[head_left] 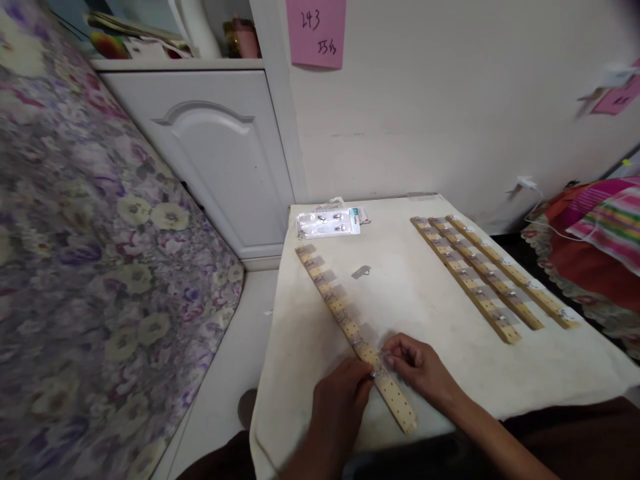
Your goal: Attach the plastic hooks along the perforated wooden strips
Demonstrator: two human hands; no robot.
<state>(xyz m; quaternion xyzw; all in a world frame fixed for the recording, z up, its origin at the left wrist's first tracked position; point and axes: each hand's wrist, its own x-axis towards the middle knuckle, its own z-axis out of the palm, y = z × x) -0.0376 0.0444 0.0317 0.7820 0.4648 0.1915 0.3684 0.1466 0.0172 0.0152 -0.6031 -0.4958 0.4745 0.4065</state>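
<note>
A long perforated wooden strip (345, 320) lies diagonally on the white cloth-covered table (425, 293), with clear plastic pieces and small metal hooks along it. My left hand (343, 393) and my right hand (417, 367) meet at the strip's near part. Both pinch a small clear piece with a metal hook (381, 363) against the strip. One loose hook piece (361, 271) lies on the cloth beyond.
Three finished strips (487, 277) lie side by side at the right. A clear packet of hooks (327, 223) sits at the table's far edge. A flowered bed cover (90, 267) fills the left, a white cabinet (215, 153) stands behind, and colourful fabric (600, 240) is at right.
</note>
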